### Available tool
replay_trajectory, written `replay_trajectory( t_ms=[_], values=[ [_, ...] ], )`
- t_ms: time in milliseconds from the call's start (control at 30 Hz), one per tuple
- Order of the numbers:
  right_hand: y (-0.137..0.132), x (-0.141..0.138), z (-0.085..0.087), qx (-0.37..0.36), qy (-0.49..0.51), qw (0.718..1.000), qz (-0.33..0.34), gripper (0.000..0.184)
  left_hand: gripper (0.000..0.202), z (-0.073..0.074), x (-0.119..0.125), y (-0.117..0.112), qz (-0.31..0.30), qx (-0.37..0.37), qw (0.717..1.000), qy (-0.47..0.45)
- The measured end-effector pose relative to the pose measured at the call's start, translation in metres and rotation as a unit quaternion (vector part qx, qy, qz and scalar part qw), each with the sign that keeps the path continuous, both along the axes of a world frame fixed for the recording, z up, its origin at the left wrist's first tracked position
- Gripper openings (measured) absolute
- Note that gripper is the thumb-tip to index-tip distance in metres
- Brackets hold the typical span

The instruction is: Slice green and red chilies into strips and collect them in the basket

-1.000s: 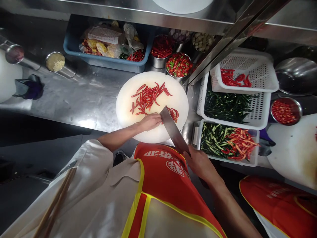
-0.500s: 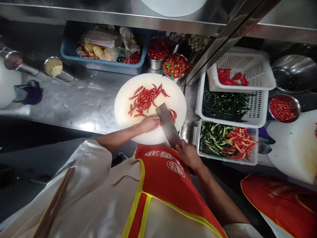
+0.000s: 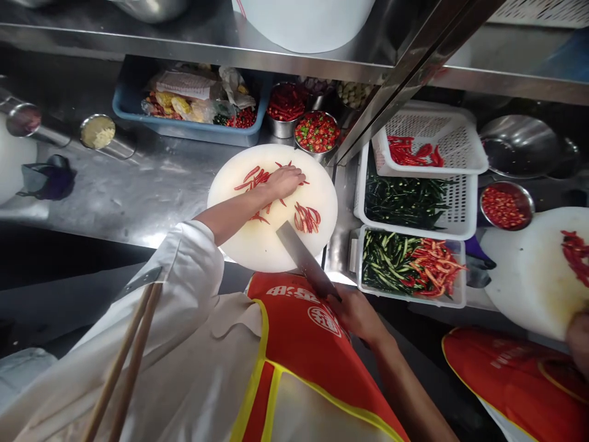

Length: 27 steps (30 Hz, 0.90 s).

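On the round white cutting board (image 3: 243, 248) my left hand (image 3: 286, 182) rests over a pile of whole red chili peppers (image 3: 253, 176), its fingers curled onto some of them. Chili tips poke out around the fingers; the rest beneath is hidden. My right hand (image 3: 353, 313) grips the handle of a cleaver (image 3: 304, 255), whose blade reaches over the board's near right edge. Right of the blade's tip lies a small group of split red chilies (image 3: 307, 218).
Behind the board stand a blue tub (image 3: 193, 129) with bagged food and a metal pot of chopped peppers (image 3: 317, 132). White baskets (image 3: 464, 202) and a tray of cut peppers (image 3: 414, 265) sit at right. A co-worker's red apron (image 3: 510, 374) shows beyond, near another cutting board (image 3: 519, 270).
My left hand has moved from beside the blade forward onto the chili pile. The cleaver has drawn slightly back and left, away from the split chilies. The camera view has shifted a little.
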State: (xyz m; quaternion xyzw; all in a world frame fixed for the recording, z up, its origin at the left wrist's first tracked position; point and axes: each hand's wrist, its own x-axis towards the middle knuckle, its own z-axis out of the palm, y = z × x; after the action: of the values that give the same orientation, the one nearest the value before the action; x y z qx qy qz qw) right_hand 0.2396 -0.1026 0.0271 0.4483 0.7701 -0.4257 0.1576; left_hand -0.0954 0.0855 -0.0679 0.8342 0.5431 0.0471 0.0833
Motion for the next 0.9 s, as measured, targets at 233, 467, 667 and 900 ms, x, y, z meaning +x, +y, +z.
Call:
replay_trajectory(
  t_ms=[233,467,667,900],
  values=[
    [0.017,-0.004,-0.021,0.027,-0.002,0.997,-0.076,0.027,0.024,0.021,0.001,-0.020,0.038,0.039,0.997,-0.059],
    [0.027,-0.017,-0.018,0.048,-0.028,0.994,-0.092,0.027,0.029,0.023,0.026,-0.127,-0.030,0.041,0.990,-0.130],
    [0.023,-0.016,-0.004,0.060,-0.031,0.997,-0.030,0.023,0.031,-0.011,0.029,-0.172,-0.026,-0.001,0.979,-0.204],
    [0.038,0.002,0.017,0.043,-0.061,0.996,0.055,0.021,0.032,-0.017,0.025,-0.166,-0.021,-0.008,0.971,-0.237]
  ],
)
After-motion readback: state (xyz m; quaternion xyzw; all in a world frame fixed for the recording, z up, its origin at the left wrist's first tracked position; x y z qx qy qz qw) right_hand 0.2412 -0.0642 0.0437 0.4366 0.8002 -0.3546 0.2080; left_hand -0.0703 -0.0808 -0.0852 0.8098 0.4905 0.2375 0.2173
